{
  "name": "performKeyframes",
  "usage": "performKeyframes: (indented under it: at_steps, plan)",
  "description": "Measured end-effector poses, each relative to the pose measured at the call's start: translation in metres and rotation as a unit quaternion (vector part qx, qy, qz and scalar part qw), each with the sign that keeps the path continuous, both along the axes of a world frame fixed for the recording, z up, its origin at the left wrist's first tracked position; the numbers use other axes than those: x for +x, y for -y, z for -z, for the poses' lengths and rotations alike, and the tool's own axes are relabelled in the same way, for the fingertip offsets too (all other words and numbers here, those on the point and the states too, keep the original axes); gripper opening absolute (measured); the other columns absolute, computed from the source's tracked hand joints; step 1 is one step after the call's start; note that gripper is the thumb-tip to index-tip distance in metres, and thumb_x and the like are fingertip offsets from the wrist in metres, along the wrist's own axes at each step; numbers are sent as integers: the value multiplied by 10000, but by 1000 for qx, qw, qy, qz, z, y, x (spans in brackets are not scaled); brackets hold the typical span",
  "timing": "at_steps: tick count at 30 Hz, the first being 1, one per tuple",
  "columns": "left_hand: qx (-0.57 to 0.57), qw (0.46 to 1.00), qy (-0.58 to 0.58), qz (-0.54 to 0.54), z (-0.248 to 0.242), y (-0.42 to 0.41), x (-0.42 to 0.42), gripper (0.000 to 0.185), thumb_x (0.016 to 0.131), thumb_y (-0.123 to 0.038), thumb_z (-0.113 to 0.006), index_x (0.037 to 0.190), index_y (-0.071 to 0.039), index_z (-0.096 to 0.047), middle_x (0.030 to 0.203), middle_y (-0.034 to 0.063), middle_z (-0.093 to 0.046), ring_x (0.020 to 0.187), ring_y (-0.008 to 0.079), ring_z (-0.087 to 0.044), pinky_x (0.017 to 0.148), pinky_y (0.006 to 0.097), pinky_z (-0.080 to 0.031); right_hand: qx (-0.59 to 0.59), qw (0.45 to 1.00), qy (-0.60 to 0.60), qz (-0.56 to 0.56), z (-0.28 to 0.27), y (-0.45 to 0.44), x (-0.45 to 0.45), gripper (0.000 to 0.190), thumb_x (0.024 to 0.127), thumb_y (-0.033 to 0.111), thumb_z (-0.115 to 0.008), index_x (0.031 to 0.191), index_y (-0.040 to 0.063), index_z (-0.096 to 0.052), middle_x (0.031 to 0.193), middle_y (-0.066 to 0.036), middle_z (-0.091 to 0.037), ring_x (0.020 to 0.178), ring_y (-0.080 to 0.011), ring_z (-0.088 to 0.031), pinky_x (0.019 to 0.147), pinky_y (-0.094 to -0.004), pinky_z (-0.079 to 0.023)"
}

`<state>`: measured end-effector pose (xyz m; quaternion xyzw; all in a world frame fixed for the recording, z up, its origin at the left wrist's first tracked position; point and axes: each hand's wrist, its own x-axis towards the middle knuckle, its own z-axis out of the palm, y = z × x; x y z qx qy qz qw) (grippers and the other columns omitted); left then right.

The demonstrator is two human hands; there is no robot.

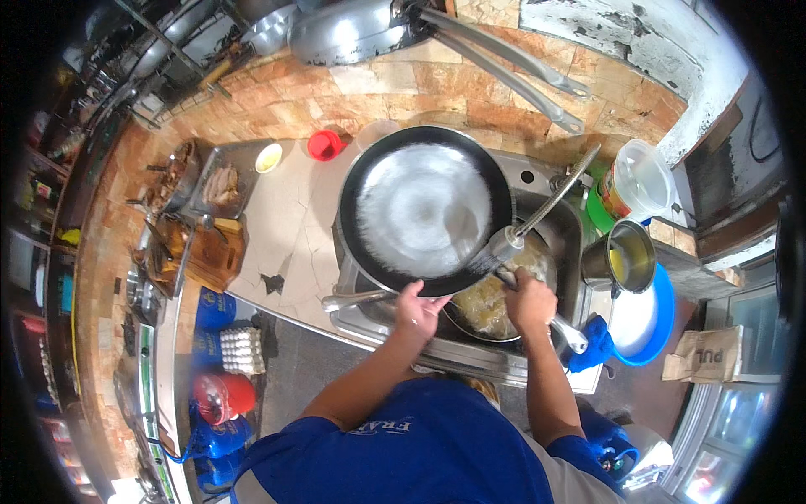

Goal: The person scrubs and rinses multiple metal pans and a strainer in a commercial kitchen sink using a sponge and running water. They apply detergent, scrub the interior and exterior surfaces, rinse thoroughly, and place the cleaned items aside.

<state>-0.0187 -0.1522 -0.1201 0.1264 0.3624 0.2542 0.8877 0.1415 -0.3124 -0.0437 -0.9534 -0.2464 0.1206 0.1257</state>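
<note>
A large round frying pan, dark around its inner wall and shiny at its base, is held over the sink. My left hand grips its near rim, thumb on top. My right hand is closed around its metal handle. The faucet's sprayer head, on a flexible metal hose, points at the pan's right side, where blurred streaks of water show. Under it, another pan in the sink holds cloudy yellowish liquid. A further metal handle sticks out to the left, its vessel mostly hidden.
Left on the counter are a red cup, a small yellow-filled bowl, a meat tray and a wooden board. Right stand a steel pot, a blue basin and a blue cloth. Pans hang above.
</note>
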Motion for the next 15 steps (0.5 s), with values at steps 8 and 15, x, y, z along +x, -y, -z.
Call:
performKeyframes:
  at_steps: [8,15]
  plan:
    - [32,965,-52,256,36,-67,13,272,1002,-207,-523,1181,-10,-578,1231,168,-665,1137,342,-635,999,550,-478,-131,978,162,-8,-75,76,25,167,795,166,-680,947,103,-653,858,-186,-722,832,-402,-708,725,-507,-541]
    - [151,968,-78,182,68,-90,52,383,995,-179,-545,1348,-31,-536,1229,125,-644,1020,257,-648,893,424,-535,-220,959,156,-82,-156,95,34,213,749,238,-782,898,102,-714,822,-156,-714,835,-373,-704,740,-489,-550]
